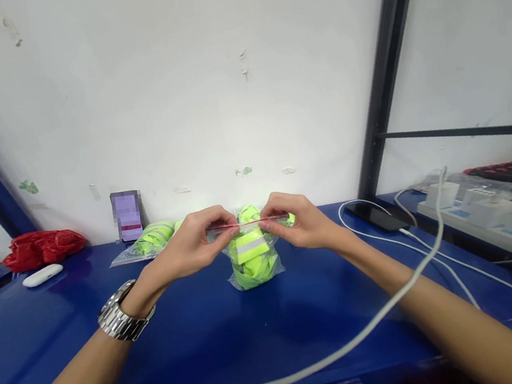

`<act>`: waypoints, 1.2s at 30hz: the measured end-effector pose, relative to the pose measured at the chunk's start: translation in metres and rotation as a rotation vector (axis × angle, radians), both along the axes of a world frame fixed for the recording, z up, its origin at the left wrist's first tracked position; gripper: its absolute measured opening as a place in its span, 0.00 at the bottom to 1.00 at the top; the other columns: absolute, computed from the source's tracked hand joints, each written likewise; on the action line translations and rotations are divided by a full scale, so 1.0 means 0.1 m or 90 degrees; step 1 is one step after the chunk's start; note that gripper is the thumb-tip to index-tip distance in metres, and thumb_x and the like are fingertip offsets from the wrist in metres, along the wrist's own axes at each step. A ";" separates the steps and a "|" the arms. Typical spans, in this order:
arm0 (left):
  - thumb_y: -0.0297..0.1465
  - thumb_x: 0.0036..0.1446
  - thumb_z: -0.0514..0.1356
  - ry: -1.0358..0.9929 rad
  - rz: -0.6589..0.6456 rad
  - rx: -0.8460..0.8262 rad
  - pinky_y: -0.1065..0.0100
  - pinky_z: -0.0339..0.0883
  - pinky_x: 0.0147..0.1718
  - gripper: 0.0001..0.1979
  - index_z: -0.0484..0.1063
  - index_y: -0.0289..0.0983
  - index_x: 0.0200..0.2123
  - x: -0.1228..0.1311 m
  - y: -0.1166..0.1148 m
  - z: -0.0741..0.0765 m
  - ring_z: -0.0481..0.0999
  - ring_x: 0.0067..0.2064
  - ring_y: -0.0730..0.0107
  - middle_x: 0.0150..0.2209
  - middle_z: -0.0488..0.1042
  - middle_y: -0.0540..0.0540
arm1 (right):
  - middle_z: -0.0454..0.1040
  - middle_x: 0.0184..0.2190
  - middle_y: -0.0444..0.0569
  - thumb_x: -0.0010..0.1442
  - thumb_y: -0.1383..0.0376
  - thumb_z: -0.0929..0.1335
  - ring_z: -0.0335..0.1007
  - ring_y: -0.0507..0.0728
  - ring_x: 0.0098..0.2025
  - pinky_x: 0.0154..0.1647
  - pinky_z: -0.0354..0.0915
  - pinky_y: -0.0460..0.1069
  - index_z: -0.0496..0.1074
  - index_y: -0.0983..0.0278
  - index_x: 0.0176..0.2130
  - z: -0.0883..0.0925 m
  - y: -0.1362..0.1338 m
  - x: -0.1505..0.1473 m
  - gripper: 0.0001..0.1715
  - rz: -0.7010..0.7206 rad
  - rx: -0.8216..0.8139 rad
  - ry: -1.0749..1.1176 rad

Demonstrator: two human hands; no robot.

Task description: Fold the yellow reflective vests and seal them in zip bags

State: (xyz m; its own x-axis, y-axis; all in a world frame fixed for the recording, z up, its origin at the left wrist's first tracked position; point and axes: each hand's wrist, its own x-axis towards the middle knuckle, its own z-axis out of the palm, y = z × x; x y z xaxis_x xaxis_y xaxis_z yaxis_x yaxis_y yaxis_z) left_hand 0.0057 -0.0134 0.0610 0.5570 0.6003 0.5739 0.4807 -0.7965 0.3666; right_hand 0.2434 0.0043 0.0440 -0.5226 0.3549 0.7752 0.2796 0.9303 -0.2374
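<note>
Both my hands pinch the red-lined top edge of a clear zip bag (254, 269), which holds a folded neon-yellow item with pale reflective strips. My left hand (199, 238), with a metal watch on the wrist, grips the edge left of its middle. My right hand (293, 218) pinches it a short way to the right, fingers closed. The bag hangs upright between the hands, its lower end at the blue table (199, 340). Behind my left hand lies another clear bag (153, 239) with similar neon-yellow content, partly hidden by that hand.
A red plastic bundle (43, 248) and a white case (42, 275) lie at the left. A phone (128, 216) leans on the wall. On the right are a dark phone (374, 215), a power strip with chargers (484, 209) and a white cable (347, 345) crossing in front.
</note>
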 end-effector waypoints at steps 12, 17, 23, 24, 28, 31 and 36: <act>0.30 0.60 0.58 0.020 -0.009 0.024 0.72 0.66 0.32 0.04 0.71 0.36 0.34 0.03 -0.06 0.01 0.71 0.32 0.75 0.32 0.74 0.49 | 0.68 0.27 0.45 0.59 0.68 0.68 0.62 0.51 0.30 0.32 0.60 0.47 0.70 0.64 0.31 -0.01 -0.05 -0.06 0.03 0.009 -0.006 0.004; 0.29 0.60 0.58 0.027 -0.039 0.004 0.75 0.65 0.31 0.04 0.72 0.35 0.35 0.08 -0.09 0.00 0.70 0.33 0.77 0.32 0.74 0.50 | 0.68 0.27 0.45 0.60 0.67 0.68 0.63 0.51 0.31 0.32 0.60 0.47 0.72 0.66 0.32 -0.02 -0.07 -0.10 0.05 0.030 0.003 -0.003; 0.28 0.59 0.58 0.036 -0.040 0.031 0.74 0.64 0.30 0.04 0.70 0.35 0.32 0.10 -0.13 0.00 0.69 0.30 0.78 0.30 0.73 0.51 | 0.69 0.26 0.46 0.60 0.69 0.67 0.62 0.51 0.30 0.31 0.59 0.47 0.72 0.66 0.32 -0.03 -0.13 -0.17 0.04 0.044 0.011 -0.009; 0.27 0.59 0.58 0.043 -0.036 0.043 0.74 0.64 0.30 0.03 0.70 0.35 0.32 0.10 -0.14 0.00 0.69 0.30 0.78 0.29 0.72 0.51 | 0.69 0.26 0.45 0.59 0.69 0.68 0.62 0.51 0.30 0.30 0.59 0.47 0.72 0.66 0.32 -0.03 -0.13 -0.17 0.04 0.039 0.011 -0.006; 0.27 0.59 0.57 0.064 -0.026 0.087 0.73 0.61 0.28 0.03 0.69 0.35 0.32 0.11 -0.16 0.00 0.67 0.28 0.78 0.27 0.71 0.52 | 0.67 0.24 0.45 0.57 0.71 0.68 0.61 0.51 0.28 0.29 0.58 0.47 0.71 0.67 0.30 -0.04 -0.16 -0.20 0.04 0.027 0.029 0.012; 0.27 0.59 0.57 0.065 -0.020 0.100 0.73 0.62 0.29 0.03 0.69 0.35 0.32 0.11 -0.15 -0.01 0.68 0.28 0.77 0.28 0.72 0.51 | 0.68 0.25 0.46 0.57 0.71 0.68 0.61 0.50 0.28 0.29 0.59 0.46 0.71 0.68 0.30 -0.05 -0.15 -0.20 0.04 0.018 0.033 0.018; 0.29 0.59 0.58 0.051 -0.012 0.071 0.73 0.63 0.30 0.04 0.70 0.35 0.32 0.11 -0.12 -0.02 0.69 0.29 0.76 0.29 0.72 0.50 | 0.70 0.26 0.47 0.59 0.69 0.67 0.63 0.51 0.29 0.30 0.60 0.47 0.72 0.67 0.30 -0.07 -0.12 -0.20 0.05 0.005 0.043 0.017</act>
